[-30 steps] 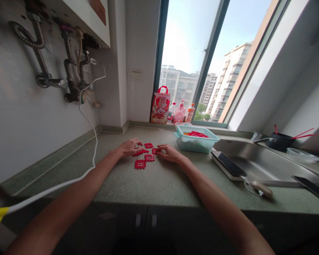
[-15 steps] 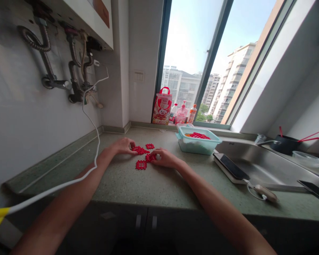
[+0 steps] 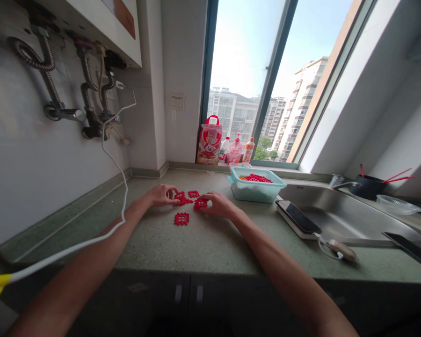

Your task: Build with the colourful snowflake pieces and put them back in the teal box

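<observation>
Between thumb and fingers, my left hand [image 3: 163,194] pinches red lattice-like plastic building pieces [image 3: 182,198], which seem to be joined together just above the counter. My right hand [image 3: 215,205] grips a single square red building piece [image 3: 200,204], tilted up so its grid of holes shows. A small gap separates the two hands' pieces. Behind them, another red square piece [image 3: 193,194] lies on the counter. One more flat square piece [image 3: 181,218] with four-sided openings and toothed edges rests nearer to me, touched by neither hand.
A light-blue plastic tub [image 3: 257,189] of red pieces stands right of my hands, beside the steel sink [image 3: 323,210]. A phone [image 3: 298,216] lies at the sink's edge. A white cable [image 3: 124,196] hangs across my left forearm. Bottles [image 3: 235,150] line the windowsill.
My right hand has drawn its piece away from the near square piece and turned it more upright. My left hand still holds its pieces. The whole view has shifted slightly.
</observation>
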Demonstrator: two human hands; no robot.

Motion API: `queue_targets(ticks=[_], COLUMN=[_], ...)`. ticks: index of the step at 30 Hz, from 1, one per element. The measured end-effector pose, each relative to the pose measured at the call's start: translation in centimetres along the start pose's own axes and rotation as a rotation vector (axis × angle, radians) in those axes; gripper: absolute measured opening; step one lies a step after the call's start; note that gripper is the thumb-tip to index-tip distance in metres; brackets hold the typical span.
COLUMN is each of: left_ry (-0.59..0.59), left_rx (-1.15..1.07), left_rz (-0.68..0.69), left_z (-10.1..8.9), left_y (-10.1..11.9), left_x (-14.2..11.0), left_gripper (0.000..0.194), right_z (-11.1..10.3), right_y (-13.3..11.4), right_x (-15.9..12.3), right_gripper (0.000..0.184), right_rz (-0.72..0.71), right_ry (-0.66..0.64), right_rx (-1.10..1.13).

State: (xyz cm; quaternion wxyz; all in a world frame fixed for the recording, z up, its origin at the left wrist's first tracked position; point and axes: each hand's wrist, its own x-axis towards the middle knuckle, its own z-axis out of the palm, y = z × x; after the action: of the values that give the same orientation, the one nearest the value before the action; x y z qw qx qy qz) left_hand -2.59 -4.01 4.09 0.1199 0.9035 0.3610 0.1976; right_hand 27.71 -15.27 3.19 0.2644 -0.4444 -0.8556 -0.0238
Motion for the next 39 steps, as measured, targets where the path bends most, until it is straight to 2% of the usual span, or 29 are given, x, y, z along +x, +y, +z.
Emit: queue_targets(ticks=[2, 5, 8, 11, 13, 16, 18, 20, 22, 24, 26, 28, 31, 33, 34, 36, 39], left_ry=[-0.077, -0.072, -0.031, 0.016, 0.047, 0.115, 0.191, 0.292, 0.379, 0.405, 0.362, 0.284, 0.198, 0.193, 0.2, 0.201, 0.159], left_rx=[0.01, 0.022, 0.021, 0.01, 0.003, 0.019, 0.048, 0.077, 0.094, 0.083, 0.041, -0.018, -0.086, -0.114, -0.12, -0.099, 0.018], left_rz=[0.002, 0.003, -0.008, -0.026, -0.029, -0.02, 0.0, 0.058, 0.137, 0.195, 0.229, 0.263, 0.305, 0.31, 0.309, 0.303, 0.25], left_z=[0.6, 1.0, 1.2, 1.3, 1.3, 1.1, 0.8, 0.3, 0.0, 0.0, 0.5, 1.3, 2.2, 2.5, 2.6, 3.0, 4.2], left_y=[-0.3, -0.4, -0.2, 0.0, 0.1, 0.2, 0.5, 1.0, 2.0, 3.4, 4.9, 6.2, 6.9, 6.6, 6.2, 5.3, 3.8], left_x=[0.2, 0.3, 0.3, 0.3, 0.4, 0.4, 0.3, 0.1, -0.1, -0.2, -0.2, -0.1, -0.1, 0.1, 0.2, 0.6, 1.5], left_gripper=[0.051, 0.048, 0.047, 0.051, 0.053, 0.053, 0.054, 0.054, 0.052, 0.051, 0.049, 0.044, 0.037, 0.043, 0.048, 0.052, 0.047], right_z=[-1.4, -4.8, -8.2, -9.6, -9.4, -8.4, -7.9, -7.5, -6.9, -5.7, -3.8, -1.7, 0.1, -0.3, -1.0, -3.2, -6.8], right_y=[0.8, 2.3, 4.0, 5.8, 6.9, 7.9, 7.9, 7.2, 5.7, 3.6, 1.3, -0.7, -2.1, -1.7, -1.2, 0.2, 2.6], right_x=[-0.1, -0.8, -2.2, -3.5, -4.0, -4.1, -3.8, -3.2, -2.4, -1.5, -0.6, 0.2, 1.1, 1.2, 1.1, 0.5, -1.0], right_gripper=[0.038, 0.04, 0.042, 0.044, 0.043, 0.041, 0.04, 0.036, 0.035, 0.045, 0.051, 0.04, 0.033, 0.033, 0.032, 0.028, 0.022], right_rz=[-0.016, 0.022, 0.199, 0.353, 0.424, 0.492, 0.495, 0.441, 0.32, 0.145, -0.057, -0.235, -0.382, -0.376, -0.339, -0.221, -0.015], right_ry=[0.122, 0.407, 0.726, 0.899, 0.878, 0.726, 0.667, 0.655, 0.612, 0.491, 0.322, 0.186, 0.074, 0.118, 0.196, 0.45, 0.866], right_rx=[-0.074, -0.247, -0.422, -0.503, -0.513, -0.51, -0.507, -0.488, -0.444, -0.382, -0.325, -0.293, -0.276, -0.28, -0.291, -0.322, -0.327])
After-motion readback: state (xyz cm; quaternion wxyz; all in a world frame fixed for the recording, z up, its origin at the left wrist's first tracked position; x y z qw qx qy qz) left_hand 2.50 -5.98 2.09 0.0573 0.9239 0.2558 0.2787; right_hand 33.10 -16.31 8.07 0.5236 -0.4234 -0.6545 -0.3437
